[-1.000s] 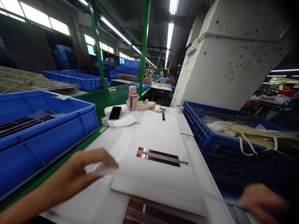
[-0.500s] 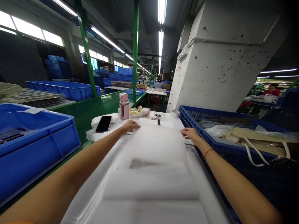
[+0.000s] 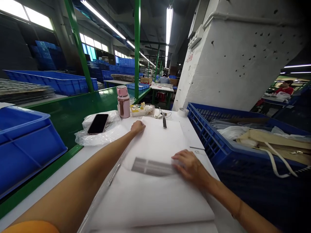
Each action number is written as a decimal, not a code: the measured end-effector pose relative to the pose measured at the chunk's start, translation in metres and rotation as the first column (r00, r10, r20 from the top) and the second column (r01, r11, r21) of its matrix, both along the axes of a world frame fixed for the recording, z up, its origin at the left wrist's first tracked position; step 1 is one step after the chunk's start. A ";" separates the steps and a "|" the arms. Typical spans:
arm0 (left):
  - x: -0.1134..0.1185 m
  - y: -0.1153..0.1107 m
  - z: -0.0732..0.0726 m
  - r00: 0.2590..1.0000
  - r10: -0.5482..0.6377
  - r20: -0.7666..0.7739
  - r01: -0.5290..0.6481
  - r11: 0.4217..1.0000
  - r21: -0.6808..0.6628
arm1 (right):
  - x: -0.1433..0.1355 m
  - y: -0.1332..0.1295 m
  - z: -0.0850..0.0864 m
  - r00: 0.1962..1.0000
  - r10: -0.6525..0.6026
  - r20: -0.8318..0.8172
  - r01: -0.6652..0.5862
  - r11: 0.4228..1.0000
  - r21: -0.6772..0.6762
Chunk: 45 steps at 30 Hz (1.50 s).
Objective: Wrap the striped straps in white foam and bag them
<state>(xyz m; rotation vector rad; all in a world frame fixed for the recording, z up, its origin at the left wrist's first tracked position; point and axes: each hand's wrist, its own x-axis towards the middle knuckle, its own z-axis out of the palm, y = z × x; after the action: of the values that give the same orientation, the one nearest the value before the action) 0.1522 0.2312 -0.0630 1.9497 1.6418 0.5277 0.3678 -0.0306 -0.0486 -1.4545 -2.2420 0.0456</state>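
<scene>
A soft white packing sheet (image 3: 155, 142) lies along the white table in front of me. My left hand (image 3: 138, 127) is closed on the sheet's far left edge, fingers curled in. My right hand (image 3: 190, 166) rests on the right side of the sheet, fingers stretched out and a little blurred. Beside its fingertips, a grey panel with a paler stripe (image 3: 152, 166) shows in the middle of the white layers. Clear plastic film (image 3: 107, 187) runs along the left side of the layers. On the far part of the sheet lies a dark-handled tool (image 3: 164, 121).
A phone (image 3: 98, 124) lies on bagged plastic, near a pink bottle (image 3: 123, 102). A tape roll (image 3: 183, 112) sits at the table's far end. Blue crates (image 3: 26, 139) flank the left side; another blue crate (image 3: 213, 136) holding beige bags (image 3: 279, 145) stands right, by a white pillar (image 3: 233, 64).
My right hand has let go of the sheet's far right corner and come nearer, onto the sheet. The sheet's far end now lies lower and flatter. The view has shifted slightly.
</scene>
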 end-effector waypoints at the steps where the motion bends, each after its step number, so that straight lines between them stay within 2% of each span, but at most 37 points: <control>1: 0.002 -0.002 0.002 1.000 -0.001 -0.015 0.001 1.000 0.017 | -0.007 -0.012 -0.001 0.998 0.043 0.034 -0.042 0.999 -0.022; 4: 0.006 -0.016 0.015 0.999 -0.017 -0.049 0.022 0.994 0.110 | -0.018 -0.033 -0.002 0.991 0.073 0.109 -0.067 0.996 -0.056; 6: 0.006 -0.036 0.027 0.996 -0.061 -0.062 0.073 0.972 0.223 | -0.020 -0.036 -0.003 0.990 0.059 0.130 -0.052 0.997 -0.058; 9: -0.001 -0.084 0.043 0.962 -0.248 -0.114 0.273 0.891 0.363 | -0.021 -0.035 -0.004 0.991 0.055 0.124 -0.049 0.997 -0.056; 11: -0.010 -0.122 0.046 0.874 -0.447 -0.188 0.485 0.804 0.344 | -0.022 -0.033 -0.005 0.992 0.049 0.120 -0.043 0.998 -0.052; 13: -0.021 -0.159 0.044 0.749 -0.613 -0.254 0.663 0.700 0.266 | -0.024 -0.030 -0.004 0.992 0.028 0.120 -0.022 0.998 -0.052; 14: -0.026 -0.173 0.041 0.700 -0.660 -0.275 0.714 0.658 0.237 | -0.026 -0.030 -0.003 0.992 0.013 0.124 -0.006 0.999 -0.054; 16: -0.035 -0.194 0.036 0.647 -0.699 -0.305 0.762 0.611 0.215 | -0.031 -0.031 0.001 0.989 -0.022 0.145 0.030 0.998 -0.056; 19: -0.041 -0.202 0.031 0.629 -0.704 -0.330 0.777 0.586 0.231 | -0.041 -0.043 0.009 0.979 -0.041 0.202 0.051 0.998 -0.046; 24: -0.039 -0.192 0.031 0.607 -0.718 -0.342 0.795 0.561 0.231 | -0.061 -0.069 0.018 0.959 0.033 0.282 -0.007 0.996 -0.091; 32: -0.041 -0.203 0.036 0.627 -0.683 -0.374 0.774 0.601 0.201 | -0.075 -0.073 0.029 0.969 0.001 0.248 0.064 0.965 -0.255; 34: -0.041 -0.207 0.037 0.632 -0.674 -0.382 0.769 0.608 0.199 | -0.078 -0.080 0.037 0.972 0.011 0.233 0.072 0.937 -0.342; 36: -0.041 -0.209 0.038 0.634 -0.671 -0.385 0.767 0.610 0.199 | -0.079 -0.090 0.048 0.974 0.118 0.194 -0.005 0.865 -0.501; 37: -0.041 -0.209 0.038 0.633 -0.671 -0.385 0.767 0.610 0.199 | -0.079 -0.096 0.053 0.965 0.211 0.156 -0.076 0.793 -0.605; 39: -0.041 -0.208 0.037 0.633 -0.673 -0.383 0.768 0.609 0.198 | -0.077 -0.106 0.063 0.918 0.397 0.005 -0.249 0.585 -0.772; 40: -0.041 -0.208 0.037 0.632 -0.674 -0.381 0.768 0.609 0.197 | -0.076 -0.110 0.066 0.898 0.435 -0.058 -0.315 0.547 -0.776; 41: -0.041 -0.207 0.036 0.631 -0.676 -0.380 0.769 0.608 0.195 | -0.075 -0.111 0.067 0.903 0.424 -0.073 -0.339 0.599 -0.726; 42: -0.041 -0.207 0.036 0.631 -0.676 -0.380 0.769 0.609 0.195 | -0.073 -0.111 0.067 0.932 0.360 -0.045 -0.308 0.720 -0.622; 43: -0.041 -0.207 0.036 0.632 -0.676 -0.379 0.769 0.609 0.195 | -0.070 -0.108 0.064 0.967 0.256 -0.002 -0.225 0.849 -0.478; 44: -0.041 -0.208 0.036 0.633 -0.675 -0.380 0.768 0.610 0.196 | -0.066 -0.103 0.060 0.990 0.134 0.040 -0.115 0.940 -0.321; 45: -0.041 -0.209 0.036 0.634 -0.673 -0.380 0.767 0.611 0.197 | -0.062 -0.097 0.054 0.997 0.026 0.079 -0.010 0.981 -0.196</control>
<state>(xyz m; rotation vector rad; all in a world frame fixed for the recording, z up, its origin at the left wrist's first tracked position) 0.1115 0.0224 -0.0268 2.8231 0.7319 0.2140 0.3063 -0.1274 0.0054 -1.5621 -2.3721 0.2218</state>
